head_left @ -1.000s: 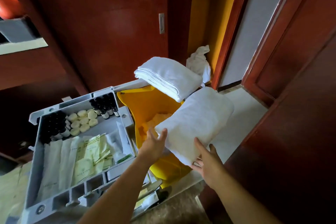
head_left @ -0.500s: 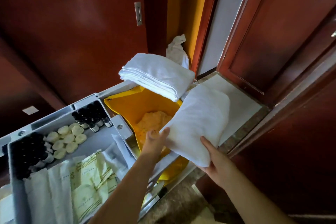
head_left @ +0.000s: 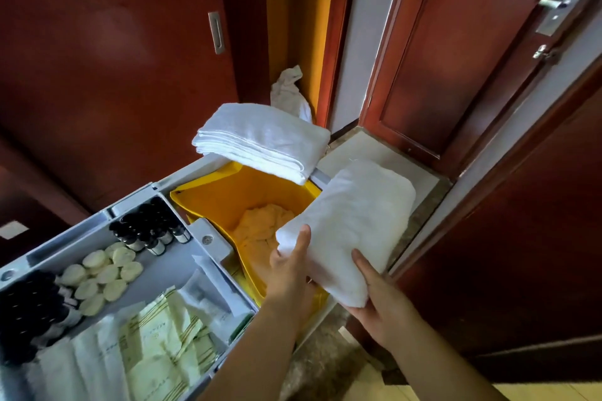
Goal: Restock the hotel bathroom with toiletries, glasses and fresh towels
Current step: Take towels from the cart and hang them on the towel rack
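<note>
Both hands hold a folded white towel [head_left: 353, 221] above the right side of the housekeeping cart. My left hand [head_left: 288, 270] grips its near left edge, thumb on top. My right hand [head_left: 374, 299] holds the near corner from below, thumb on top. A second stack of folded white towels [head_left: 264, 138] lies across the far rim of the cart's yellow linen bag [head_left: 215, 202]. The grey tray [head_left: 195, 257] holds small dark bottles [head_left: 150, 228], round pale soaps [head_left: 101, 273] and paper-wrapped amenity packets [head_left: 156, 345].
Crumpled yellowish linen [head_left: 260, 228] lies inside the bag. A crumpled white cloth [head_left: 290, 91] sits by the far door frame. A red-brown door [head_left: 456, 58] with a metal lock [head_left: 553, 15] stands on the right, dark wood panels on the left.
The view has swung right and down, bringing the door lock into sight. The towel has stayed in both hands, and my right hand now sits further under its near corner.
</note>
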`<action>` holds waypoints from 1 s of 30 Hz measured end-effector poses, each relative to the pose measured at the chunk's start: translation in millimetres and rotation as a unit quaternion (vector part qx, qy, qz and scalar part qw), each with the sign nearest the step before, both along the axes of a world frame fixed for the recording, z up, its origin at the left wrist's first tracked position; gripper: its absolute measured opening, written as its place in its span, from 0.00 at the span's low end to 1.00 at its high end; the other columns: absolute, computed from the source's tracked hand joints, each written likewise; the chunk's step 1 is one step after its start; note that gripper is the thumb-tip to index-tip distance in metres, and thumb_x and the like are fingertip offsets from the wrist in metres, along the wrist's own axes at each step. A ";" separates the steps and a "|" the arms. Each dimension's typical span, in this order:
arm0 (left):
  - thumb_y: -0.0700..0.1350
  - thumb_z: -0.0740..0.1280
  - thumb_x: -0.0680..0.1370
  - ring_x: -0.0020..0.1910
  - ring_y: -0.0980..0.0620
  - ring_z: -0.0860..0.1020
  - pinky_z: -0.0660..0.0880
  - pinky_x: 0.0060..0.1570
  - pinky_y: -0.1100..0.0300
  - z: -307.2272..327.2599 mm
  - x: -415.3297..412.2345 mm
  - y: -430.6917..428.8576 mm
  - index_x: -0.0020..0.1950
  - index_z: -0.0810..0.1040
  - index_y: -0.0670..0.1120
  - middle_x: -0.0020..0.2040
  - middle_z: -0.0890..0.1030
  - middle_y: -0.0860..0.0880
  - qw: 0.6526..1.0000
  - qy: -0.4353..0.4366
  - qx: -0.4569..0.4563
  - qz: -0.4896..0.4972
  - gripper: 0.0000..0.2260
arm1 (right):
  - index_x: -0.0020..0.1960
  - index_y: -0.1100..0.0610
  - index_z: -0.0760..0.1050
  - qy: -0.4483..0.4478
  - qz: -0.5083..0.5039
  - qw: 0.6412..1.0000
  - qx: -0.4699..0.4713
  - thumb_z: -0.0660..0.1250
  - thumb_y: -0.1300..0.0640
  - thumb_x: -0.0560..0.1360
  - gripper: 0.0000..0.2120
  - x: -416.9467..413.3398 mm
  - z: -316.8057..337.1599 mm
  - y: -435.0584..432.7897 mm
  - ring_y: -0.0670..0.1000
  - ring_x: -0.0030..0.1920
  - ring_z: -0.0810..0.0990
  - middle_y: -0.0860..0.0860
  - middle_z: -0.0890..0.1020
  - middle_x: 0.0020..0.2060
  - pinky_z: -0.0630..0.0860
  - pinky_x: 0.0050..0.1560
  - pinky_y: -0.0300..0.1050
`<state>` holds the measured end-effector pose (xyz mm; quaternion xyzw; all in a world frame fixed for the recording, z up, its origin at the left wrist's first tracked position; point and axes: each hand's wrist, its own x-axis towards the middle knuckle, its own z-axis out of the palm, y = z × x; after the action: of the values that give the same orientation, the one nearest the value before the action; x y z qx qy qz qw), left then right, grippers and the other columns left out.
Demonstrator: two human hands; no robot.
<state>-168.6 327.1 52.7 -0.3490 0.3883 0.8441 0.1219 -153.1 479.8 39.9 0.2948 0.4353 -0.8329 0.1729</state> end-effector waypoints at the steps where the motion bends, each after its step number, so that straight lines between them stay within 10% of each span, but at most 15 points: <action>1: 0.55 0.80 0.71 0.62 0.43 0.78 0.77 0.64 0.36 -3.1 -1.9 0.6 0.71 0.67 0.52 0.66 0.77 0.49 1.000 -0.004 -0.024 0.013 0.34 | 0.67 0.55 0.79 -0.001 -0.010 1.000 0.001 0.78 0.56 0.74 0.23 3.9 -0.6 -4.7 0.60 0.59 0.86 0.55 0.87 0.58 0.79 0.66 0.62; 15: 0.43 0.73 0.77 0.58 0.44 0.85 0.84 0.52 0.44 1.0 8.9 -90.2 0.72 0.75 0.49 0.61 0.86 0.45 0.981 0.101 -0.105 -0.125 0.23 | 0.81 0.44 0.59 -0.026 -0.072 0.997 -0.020 0.68 0.33 0.76 0.39 -24.1 -3.8 65.1 0.65 0.68 0.76 0.64 0.76 0.67 0.73 0.68 0.69; 18: 0.44 0.76 0.75 0.58 0.44 0.85 0.83 0.52 0.45 0.1 22.3 -117.7 0.71 0.76 0.49 0.62 0.85 0.44 0.975 0.091 -0.115 -0.168 0.25 | 0.77 0.49 0.70 -0.031 -0.029 0.999 -0.031 0.64 0.28 0.75 0.37 -34.9 -1.0 74.8 0.64 0.67 0.78 0.61 0.79 0.68 0.78 0.58 0.64; 30: 0.47 0.72 0.79 0.60 0.39 0.84 0.84 0.52 0.49 -15.9 51.6 -166.0 0.71 0.77 0.45 0.63 0.84 0.39 0.975 0.043 -0.161 -0.148 0.21 | 0.70 0.48 0.78 -0.096 0.145 0.984 0.043 0.61 0.28 0.77 0.32 -49.4 -10.7 83.2 0.65 0.67 0.80 0.57 0.83 0.66 0.67 0.73 0.73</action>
<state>-117.0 161.1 36.8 -0.2664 0.5715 0.7570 0.1714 -202.5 563.0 29.2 0.3148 0.4901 -0.7473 0.3198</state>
